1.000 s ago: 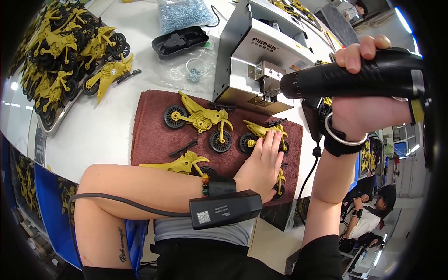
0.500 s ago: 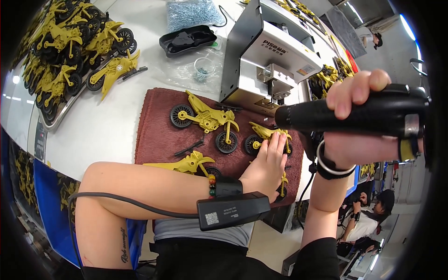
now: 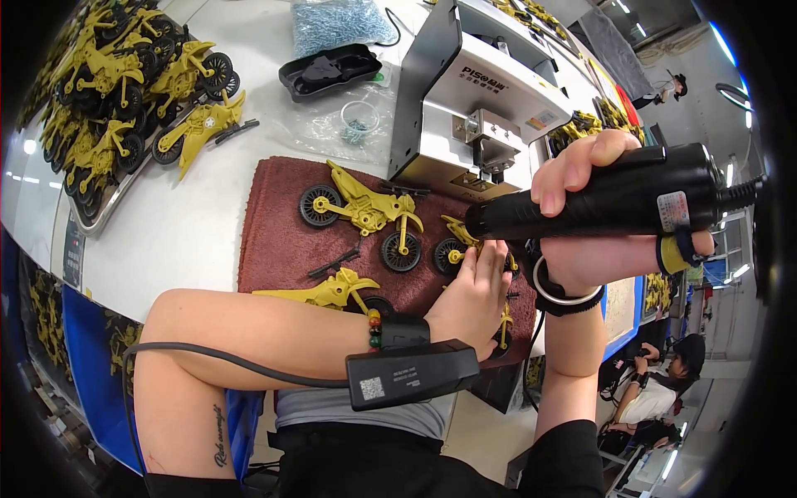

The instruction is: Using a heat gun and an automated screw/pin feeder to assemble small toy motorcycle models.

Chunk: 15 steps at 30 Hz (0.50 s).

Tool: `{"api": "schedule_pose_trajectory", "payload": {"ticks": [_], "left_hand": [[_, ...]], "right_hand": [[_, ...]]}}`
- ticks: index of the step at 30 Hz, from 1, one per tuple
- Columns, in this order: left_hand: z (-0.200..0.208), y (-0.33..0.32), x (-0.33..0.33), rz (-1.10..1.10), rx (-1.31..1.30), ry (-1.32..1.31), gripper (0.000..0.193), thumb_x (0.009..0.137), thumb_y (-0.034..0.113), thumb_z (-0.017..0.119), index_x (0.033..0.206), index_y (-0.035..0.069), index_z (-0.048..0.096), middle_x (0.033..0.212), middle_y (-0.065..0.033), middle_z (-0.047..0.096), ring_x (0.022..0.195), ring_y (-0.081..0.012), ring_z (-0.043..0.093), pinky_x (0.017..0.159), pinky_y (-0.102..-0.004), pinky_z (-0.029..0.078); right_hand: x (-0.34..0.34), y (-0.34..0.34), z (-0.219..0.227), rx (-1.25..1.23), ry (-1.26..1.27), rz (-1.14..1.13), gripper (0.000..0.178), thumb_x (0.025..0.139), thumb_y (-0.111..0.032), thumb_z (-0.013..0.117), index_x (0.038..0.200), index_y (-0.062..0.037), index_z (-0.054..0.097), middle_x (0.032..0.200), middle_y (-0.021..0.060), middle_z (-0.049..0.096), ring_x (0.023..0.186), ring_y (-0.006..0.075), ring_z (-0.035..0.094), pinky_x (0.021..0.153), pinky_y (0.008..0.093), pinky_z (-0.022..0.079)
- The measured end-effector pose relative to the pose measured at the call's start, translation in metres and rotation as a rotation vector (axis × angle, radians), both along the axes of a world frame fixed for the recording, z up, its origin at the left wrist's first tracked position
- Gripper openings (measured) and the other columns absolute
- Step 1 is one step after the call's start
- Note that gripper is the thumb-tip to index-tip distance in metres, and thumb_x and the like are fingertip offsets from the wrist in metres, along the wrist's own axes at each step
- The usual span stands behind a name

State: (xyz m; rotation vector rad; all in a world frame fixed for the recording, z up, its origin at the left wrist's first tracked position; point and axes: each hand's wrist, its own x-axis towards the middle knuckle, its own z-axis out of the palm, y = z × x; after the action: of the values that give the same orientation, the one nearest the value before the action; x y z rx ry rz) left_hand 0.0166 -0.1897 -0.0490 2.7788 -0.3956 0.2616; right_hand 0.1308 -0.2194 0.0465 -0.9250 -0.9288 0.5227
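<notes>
My right hand (image 3: 581,178) is wrapped round a thick black electric screwdriver (image 3: 594,195), raised above the cloth at the right. The screwdriver's nose overlaps the top of a yellow toy motorcycle (image 3: 449,256) in this view; its tip cannot be made out. My left hand (image 3: 471,303) lies over that toy, its fingers together and holding it against the dark red cloth (image 3: 278,195). The left fingertips are partly hidden behind the screwdriver. Another toy motorcycle (image 3: 365,207) lies on its side to the left. A third yellow toy (image 3: 332,290) is partly covered by my left forearm.
A grey metal machine (image 3: 473,100) stands behind the cloth. A pile of toy motorcycles (image 3: 116,83) fills a tray at the far left. Toward the back are a bag of screws (image 3: 336,25), a black case (image 3: 328,73) and a small clear ring (image 3: 360,119). A co-worker (image 3: 656,390) sits at right.
My right hand has moved left with the screwdriver, bringing its nose over the toy motorcycle beneath my left fingers. My left hand has stayed nearly still.
</notes>
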Motion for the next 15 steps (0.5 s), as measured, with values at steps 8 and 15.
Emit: {"api": "schedule_pose_trajectory", "payload": {"ticks": [8,15], "left_hand": [[0.001,0.001,0.001,0.015,0.04,0.029,0.077,0.071,0.048,0.059,0.122,-0.008,0.046,0.126,-0.0303,0.04,0.121,-0.0419,0.036,0.102,-0.0459,0.03],[-0.001,-0.004,0.003,0.024,0.056,0.005,0.075,0.075,0.05,0.057,0.128,-0.002,0.045,0.136,-0.0311,0.029,0.128,-0.0412,0.028,0.104,-0.0438,0.028]], "right_hand": [[-0.001,0.003,-0.007,0.03,-0.04,0.044,0.094,0.055,-0.086,0.051,0.092,0.0002,0.05,0.074,0.0095,0.052,0.054,0.0189,0.052,0.051,0.031,0.043],[0.015,-0.018,0.049,0.145,-0.251,0.035,0.068,0.07,-0.062,0.054,0.099,-0.0009,0.047,0.082,0.005,0.045,0.062,0.0141,0.044,0.062,0.0273,0.033]]}}
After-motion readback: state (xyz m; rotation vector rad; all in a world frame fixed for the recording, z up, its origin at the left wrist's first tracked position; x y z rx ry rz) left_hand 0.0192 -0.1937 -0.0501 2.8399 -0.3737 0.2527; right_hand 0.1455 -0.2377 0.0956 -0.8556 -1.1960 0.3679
